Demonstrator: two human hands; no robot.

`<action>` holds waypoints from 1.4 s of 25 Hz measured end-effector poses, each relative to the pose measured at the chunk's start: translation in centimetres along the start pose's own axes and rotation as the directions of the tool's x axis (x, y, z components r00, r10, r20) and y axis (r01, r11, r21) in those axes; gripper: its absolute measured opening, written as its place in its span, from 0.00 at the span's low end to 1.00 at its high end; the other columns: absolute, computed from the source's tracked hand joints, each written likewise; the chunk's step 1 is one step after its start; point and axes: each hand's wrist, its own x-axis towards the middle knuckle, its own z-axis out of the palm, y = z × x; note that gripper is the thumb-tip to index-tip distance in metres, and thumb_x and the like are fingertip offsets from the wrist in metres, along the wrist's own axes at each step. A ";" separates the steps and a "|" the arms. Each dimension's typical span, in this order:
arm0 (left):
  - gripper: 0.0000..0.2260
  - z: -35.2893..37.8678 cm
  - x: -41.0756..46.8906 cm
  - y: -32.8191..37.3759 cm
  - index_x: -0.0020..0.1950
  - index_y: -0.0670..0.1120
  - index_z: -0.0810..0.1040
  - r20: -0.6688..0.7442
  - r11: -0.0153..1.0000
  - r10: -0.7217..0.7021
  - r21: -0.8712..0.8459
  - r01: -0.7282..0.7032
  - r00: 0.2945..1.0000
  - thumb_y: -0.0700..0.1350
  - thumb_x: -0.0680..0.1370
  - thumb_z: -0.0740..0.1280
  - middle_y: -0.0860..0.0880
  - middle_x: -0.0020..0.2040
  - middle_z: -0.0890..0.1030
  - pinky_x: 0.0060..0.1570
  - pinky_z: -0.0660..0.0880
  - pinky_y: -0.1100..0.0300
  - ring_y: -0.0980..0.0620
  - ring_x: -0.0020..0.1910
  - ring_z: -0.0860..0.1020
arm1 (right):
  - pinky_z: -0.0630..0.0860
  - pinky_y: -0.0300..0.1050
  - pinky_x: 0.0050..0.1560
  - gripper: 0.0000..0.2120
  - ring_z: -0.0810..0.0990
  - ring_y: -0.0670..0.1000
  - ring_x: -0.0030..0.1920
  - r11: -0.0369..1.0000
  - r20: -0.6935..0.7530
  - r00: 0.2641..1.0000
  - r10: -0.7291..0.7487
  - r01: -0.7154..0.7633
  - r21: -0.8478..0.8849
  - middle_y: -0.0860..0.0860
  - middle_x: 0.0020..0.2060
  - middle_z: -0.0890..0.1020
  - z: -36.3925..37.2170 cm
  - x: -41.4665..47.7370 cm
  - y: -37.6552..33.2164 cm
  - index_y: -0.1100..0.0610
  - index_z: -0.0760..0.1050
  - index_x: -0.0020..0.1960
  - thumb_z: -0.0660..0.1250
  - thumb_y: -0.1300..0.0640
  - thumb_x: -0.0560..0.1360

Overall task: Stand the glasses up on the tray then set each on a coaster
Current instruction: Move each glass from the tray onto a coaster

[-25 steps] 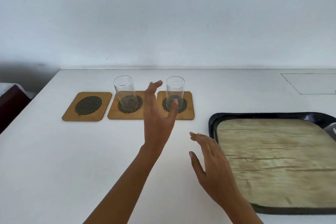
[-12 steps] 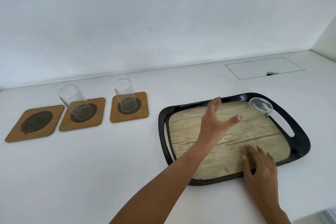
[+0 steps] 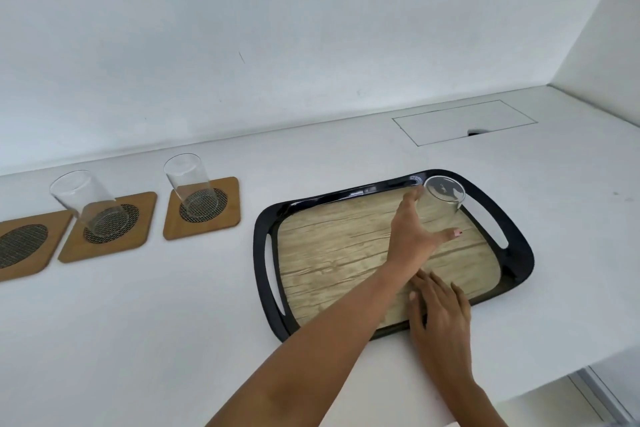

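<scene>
Three wooden coasters lie in a row at the left. The leftmost coaster [image 3: 20,246] is bare and cut off by the frame edge. A clear glass [image 3: 86,201] stands on the middle coaster [image 3: 138,232], and a second glass [image 3: 188,180] stands on the right coaster [image 3: 228,208]. A third glass [image 3: 441,201] is in the far right corner of the black tray [image 3: 263,229]. My left hand [image 3: 410,232] wraps it, fingers behind and thumb in front. My right hand [image 3: 440,315] rests flat on the tray's near edge.
The white counter [image 3: 173,305] ends in a front edge at the lower right, close to the tray. A flush rectangular hatch [image 3: 464,121] sits in the counter at the back right. White walls close the back and the right side.
My left hand left the coasters, crossed to the tray and closed around the glass in its far corner. My right hand settled onto the tray's near edge. The view swung right.
</scene>
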 end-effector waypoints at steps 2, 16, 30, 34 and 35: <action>0.40 0.6 0.9 0.0 0.72 0.49 0.63 -0.008 1.000 -0.017 0.003 0.017 1.000 0.47 0.65 0.80 0.50 0.71 0.71 0.70 0.63 0.60 0.54 0.71 0.67 | 0.65 0.60 0.68 0.23 0.77 0.57 0.64 1.000 -0.004 1.000 0.001 -0.001 -0.003 0.57 0.58 0.83 0.0 0.0 0.0 0.63 0.80 0.58 0.52 0.54 0.77; 0.28 -2.7 1.1 0.3 0.57 0.49 0.72 -0.149 0.998 0.047 0.043 -0.041 0.988 0.51 0.63 0.80 0.56 0.53 0.76 0.47 0.70 0.68 0.56 0.55 0.77 | 0.71 0.61 0.63 0.23 0.79 0.59 0.61 1.000 -0.010 1.000 0.005 -0.005 0.002 0.58 0.57 0.83 -0.1 0.0 -0.5 0.64 0.81 0.56 0.51 0.53 0.76; 0.31 -24.2 -8.0 1.3 0.66 0.51 0.72 -0.608 0.993 0.110 0.035 -0.112 0.787 0.50 0.66 0.79 0.55 0.58 0.78 0.47 0.72 0.76 0.59 0.54 0.77 | 0.70 0.53 0.64 0.19 0.78 0.58 0.62 0.885 -0.078 0.929 -0.363 0.370 0.282 0.56 0.58 0.82 2.8 0.6 -13.6 0.63 0.79 0.59 0.56 0.56 0.76; 0.31 -31.6 -12.2 -0.3 0.65 0.51 0.72 -0.708 0.995 0.102 0.061 -0.083 0.699 0.50 0.65 0.79 0.61 0.52 0.79 0.49 0.72 0.76 0.61 0.54 0.78 | 0.70 0.54 0.66 0.20 0.75 0.56 0.66 0.832 -0.032 0.906 -0.423 0.402 0.382 0.55 0.62 0.81 5.0 -0.5 -19.7 0.62 0.77 0.63 0.56 0.54 0.78; 0.31 -33.3 -13.3 -0.7 0.66 0.51 0.72 -0.724 0.995 0.099 0.080 -0.060 0.682 0.51 0.65 0.79 0.61 0.53 0.79 0.49 0.72 0.76 0.60 0.55 0.78 | 0.69 0.53 0.67 0.20 0.74 0.56 0.67 0.822 -0.011 0.902 -0.431 0.398 0.407 0.55 0.63 0.80 5.7 -0.9 -21.1 0.62 0.76 0.64 0.56 0.54 0.78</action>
